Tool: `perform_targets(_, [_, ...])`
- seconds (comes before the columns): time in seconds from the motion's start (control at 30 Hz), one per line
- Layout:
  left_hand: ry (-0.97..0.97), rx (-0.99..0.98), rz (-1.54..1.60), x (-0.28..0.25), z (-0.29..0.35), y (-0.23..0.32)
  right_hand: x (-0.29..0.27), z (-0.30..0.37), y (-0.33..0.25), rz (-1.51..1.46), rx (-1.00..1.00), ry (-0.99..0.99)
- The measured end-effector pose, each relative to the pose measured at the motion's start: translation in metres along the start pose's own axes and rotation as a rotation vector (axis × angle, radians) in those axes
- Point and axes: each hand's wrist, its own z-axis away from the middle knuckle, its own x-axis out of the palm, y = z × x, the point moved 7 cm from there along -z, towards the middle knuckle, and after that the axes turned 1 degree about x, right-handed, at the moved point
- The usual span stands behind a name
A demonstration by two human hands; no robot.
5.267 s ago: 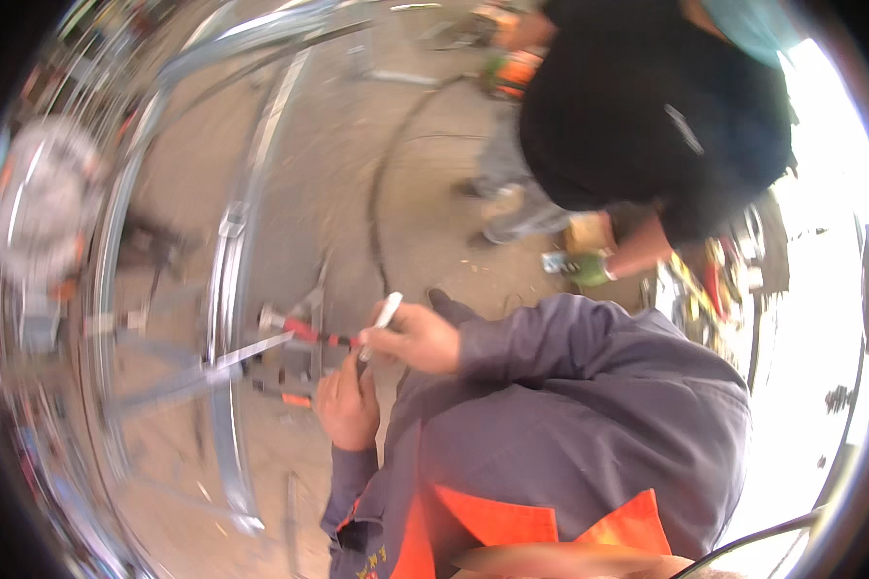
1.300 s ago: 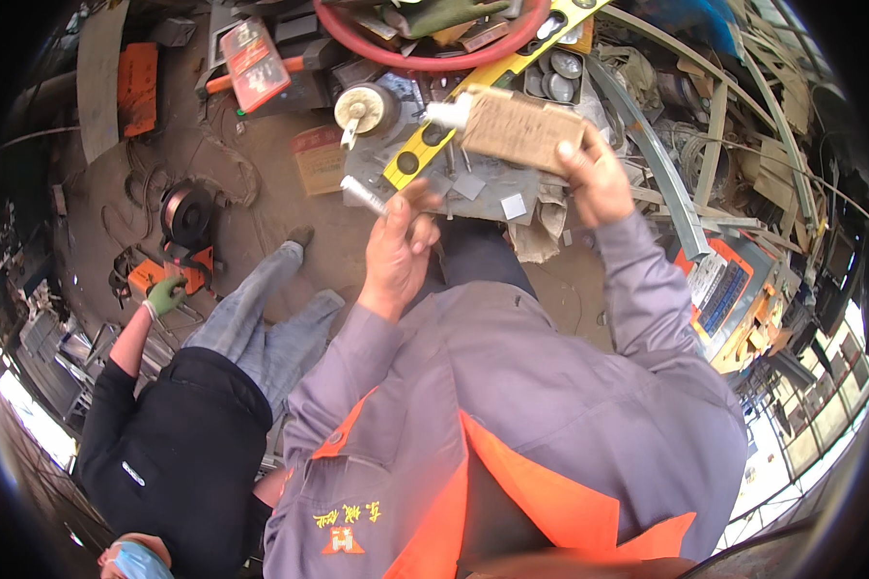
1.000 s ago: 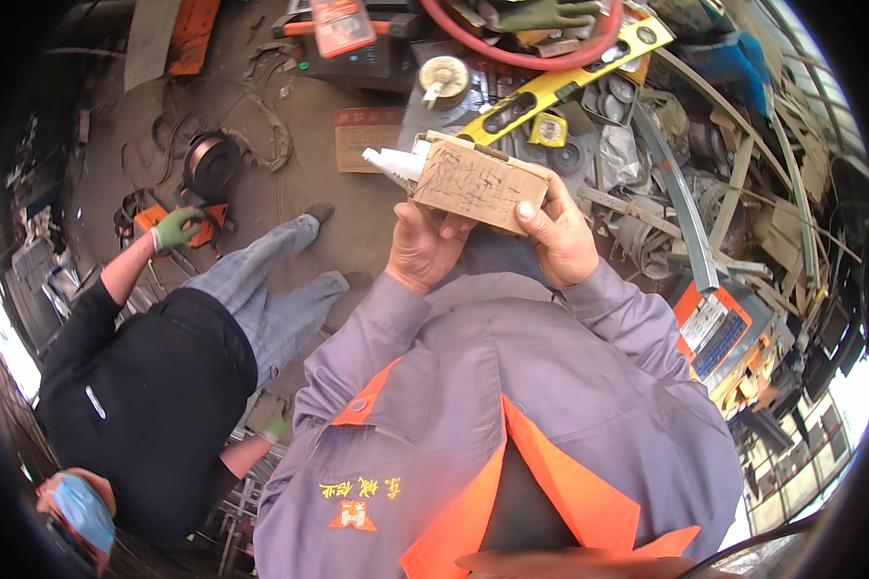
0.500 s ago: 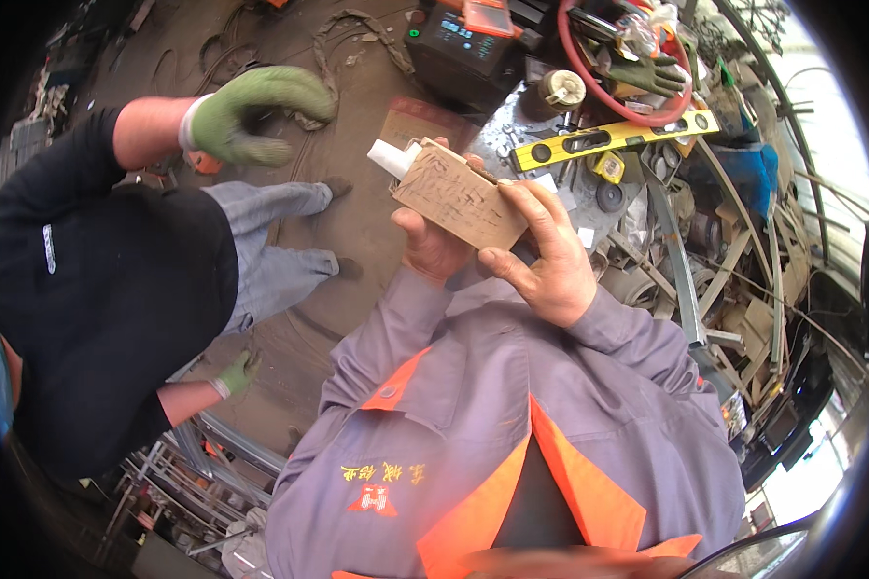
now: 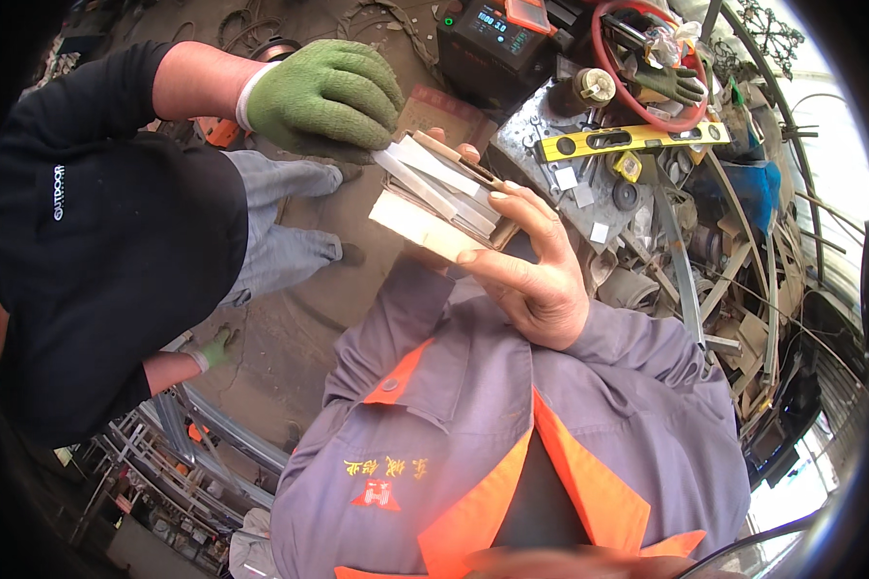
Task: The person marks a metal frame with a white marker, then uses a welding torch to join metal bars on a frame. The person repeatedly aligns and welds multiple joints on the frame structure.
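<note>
A small cardboard box (image 5: 417,228) is held up in front of my chest, its open side showing several flat white strips (image 5: 441,174). My right hand (image 5: 541,285) grips its right end, thumb along the near wall and fingers over the far edge. Behind the box, my left hand (image 5: 468,152) is mostly hidden; only fingertips show at the far edge, closed round it. A co-worker's green-gloved hand (image 5: 328,96) reaches in from the left, its fingertips at the strips' left ends; whether they touch cannot be told.
On the metal worktable (image 5: 517,145) lie a yellow spirit level (image 5: 632,141), a tape measure (image 5: 628,166) and wrenches. A black machine with a lit display (image 5: 492,43) stands behind. Scrap and metal bars (image 5: 681,270) crowd the right. The co-worker (image 5: 135,212) stands close on the left.
The box has tipped, so its open side with the white strips now shows instead of its brown face. The co-worker's gloved hand has come right, up to the box.
</note>
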Motion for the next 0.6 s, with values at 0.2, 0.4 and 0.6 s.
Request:
perform_targets(0.2, [0.088, -0.104, 0.036, -0.010, 0.007, 0.012, 0.005, 0.003, -0.004, 0.053, 0.009, -0.017])
perform_targets(0.4, [0.030, -0.063, 0.047, -0.007, 0.008, 0.005, 0.006, 0.009, -0.006, 0.096, 0.020, -0.012])
perform_targets(0.6, [0.034, -0.055, 0.095, 0.002, 0.004, 0.000, 0.003, 0.011, -0.005, 0.094, 0.012, 0.022])
